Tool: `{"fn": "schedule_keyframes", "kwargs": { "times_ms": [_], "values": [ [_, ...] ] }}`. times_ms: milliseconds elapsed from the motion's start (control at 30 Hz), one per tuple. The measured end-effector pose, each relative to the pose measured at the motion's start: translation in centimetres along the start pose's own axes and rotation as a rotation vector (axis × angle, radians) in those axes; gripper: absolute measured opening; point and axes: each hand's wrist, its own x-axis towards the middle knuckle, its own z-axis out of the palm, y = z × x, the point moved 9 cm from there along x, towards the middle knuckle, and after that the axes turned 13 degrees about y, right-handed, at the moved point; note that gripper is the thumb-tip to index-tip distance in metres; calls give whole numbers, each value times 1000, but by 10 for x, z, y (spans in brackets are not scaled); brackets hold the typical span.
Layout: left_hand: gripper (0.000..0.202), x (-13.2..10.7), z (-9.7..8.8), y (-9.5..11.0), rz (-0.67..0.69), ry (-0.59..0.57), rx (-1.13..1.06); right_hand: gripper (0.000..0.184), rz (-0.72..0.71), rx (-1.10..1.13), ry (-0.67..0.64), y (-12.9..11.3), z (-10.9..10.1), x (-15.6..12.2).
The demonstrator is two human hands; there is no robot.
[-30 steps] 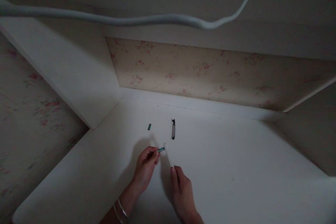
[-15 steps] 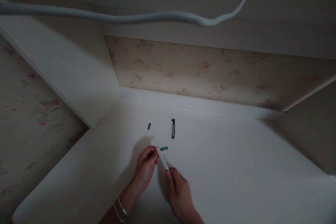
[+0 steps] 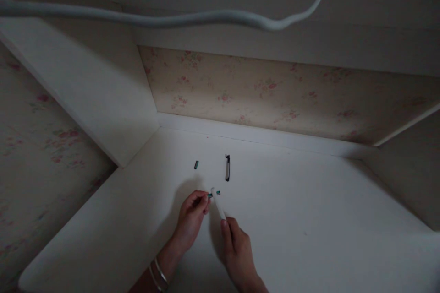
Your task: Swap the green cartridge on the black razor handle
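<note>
Now the right hand (image 3: 237,249) fingers pinch a white tube (image 3: 217,203); left hand (image 3: 190,219) fingers nip a green piece (image 3: 213,195).

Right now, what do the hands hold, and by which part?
Right hand: white stick, by its near end. Left hand: small green piece, apparently by one end.
</note>
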Motion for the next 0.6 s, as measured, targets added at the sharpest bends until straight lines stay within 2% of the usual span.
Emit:
{"fn": "schedule_keyframes", "kwargs": {
  "times_ms": [100,233,367,533,600],
  "values": [
    [19,0,-1,1,0,2,4,36,-34,-2,-25,-3,2,-1],
    [17,0,0,0,6,-28,20,38,48,13,33,5,-3,0],
    [15,1,0,-1,14,-33,26,35,-12,22,-46,1,5,-2],
    [18,2,0,-2,12,-38,12,39,75,42,35,9,-2,0],
    [18,2,0,-3,12,-40,24,37,47,51,-9,7,1,0]
  ]
}}
